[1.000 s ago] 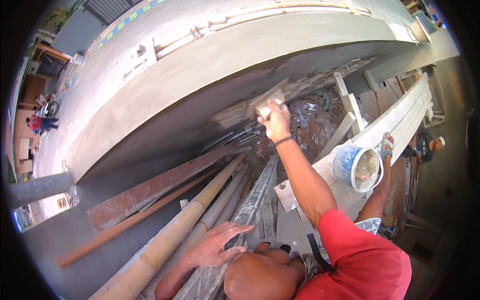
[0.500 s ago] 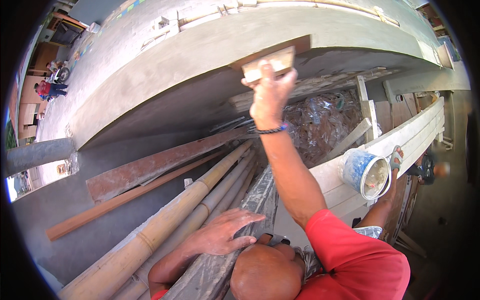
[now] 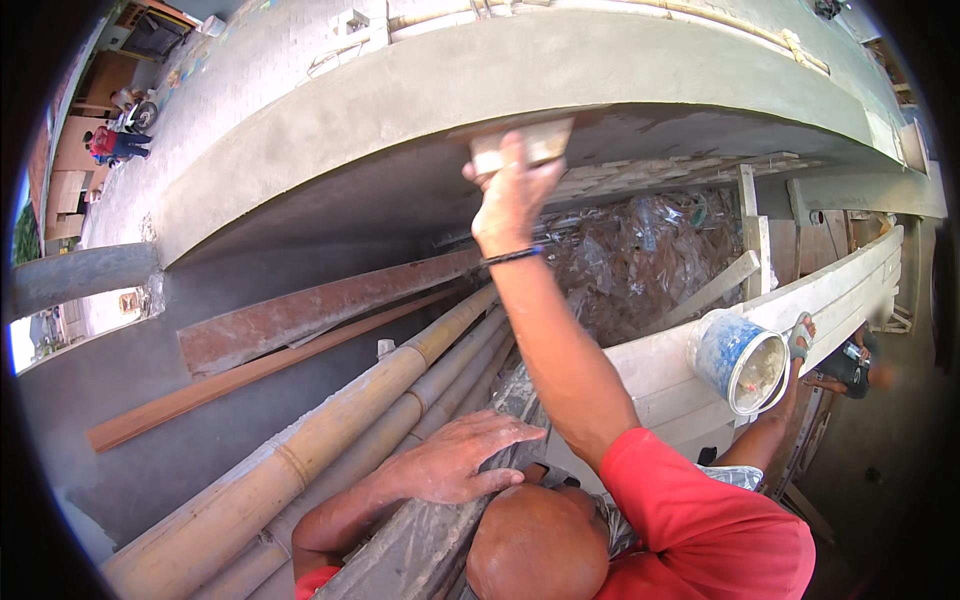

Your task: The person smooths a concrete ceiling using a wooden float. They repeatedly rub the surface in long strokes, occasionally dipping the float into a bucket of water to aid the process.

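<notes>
My right hand (image 3: 515, 200) reaches up and forward, closed around the pale wooden handle of a plastering float (image 3: 543, 143). The float's flat face lies against the lower edge of a curved grey plastered wall (image 3: 330, 130); its plate is blurred by motion. Darker, damp-looking plaster shows under that edge. At the lower middle, my left hand (image 3: 460, 458) is closed over the edge of a weathered grey wooden beam (image 3: 400, 560), with its thumb apart from the fingers. A blue and white bucket (image 3: 722, 355) of wet-looking mix stands right of my right arm.
Bamboo poles (image 3: 350, 410) and reddish boards (image 3: 300, 315) lie to the left. Crumpled clear plastic (image 3: 640, 250) fills the space beyond my arm. White planks (image 3: 840, 285) run along the right, with a sandalled foot (image 3: 801, 335) on them. A person in red (image 3: 115, 143) stands far left.
My right hand has slid the float leftward along the wall's lower edge. My left hand stays on the beam. The whole view has shifted slightly.
</notes>
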Motion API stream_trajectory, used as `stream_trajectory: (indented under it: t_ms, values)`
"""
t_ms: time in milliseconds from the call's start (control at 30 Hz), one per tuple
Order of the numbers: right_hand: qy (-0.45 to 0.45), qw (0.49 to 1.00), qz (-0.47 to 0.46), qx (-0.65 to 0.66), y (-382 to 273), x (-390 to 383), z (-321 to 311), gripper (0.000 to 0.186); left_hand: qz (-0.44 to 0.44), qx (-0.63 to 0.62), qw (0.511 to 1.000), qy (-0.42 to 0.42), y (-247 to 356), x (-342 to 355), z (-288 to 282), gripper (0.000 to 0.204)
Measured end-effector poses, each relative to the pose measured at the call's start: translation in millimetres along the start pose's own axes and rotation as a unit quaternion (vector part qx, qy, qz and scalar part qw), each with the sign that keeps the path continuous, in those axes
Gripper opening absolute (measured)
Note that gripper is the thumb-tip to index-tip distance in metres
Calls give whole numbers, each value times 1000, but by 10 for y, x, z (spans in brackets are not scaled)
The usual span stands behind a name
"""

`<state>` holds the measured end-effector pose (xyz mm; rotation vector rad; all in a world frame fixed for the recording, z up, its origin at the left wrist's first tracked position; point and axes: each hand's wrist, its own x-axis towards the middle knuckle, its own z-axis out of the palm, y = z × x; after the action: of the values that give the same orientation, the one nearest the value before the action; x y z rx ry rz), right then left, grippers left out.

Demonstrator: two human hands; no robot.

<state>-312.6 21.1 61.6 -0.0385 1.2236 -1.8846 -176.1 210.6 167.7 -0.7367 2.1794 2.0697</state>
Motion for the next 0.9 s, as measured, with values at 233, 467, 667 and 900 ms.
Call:
stream_trajectory:
  t_ms: [233,467,667,900]
  values:
    - [-29,999,36,-14,134,-351,-220,40,18,-6,999,27,-44,-22,12,53]
    - [39,992,103,-69,512,-180,-89,43,16,19,1000,-8,34,52,-1,54]
    - [-6,999,-44,-13,-70,-59,-645,38,5,-16,1000,15,-42,-24,27,54]
    - [54,997,-8,-54,-240,627,-544,43,-8,18,1000,-23,24,51,-21,54]
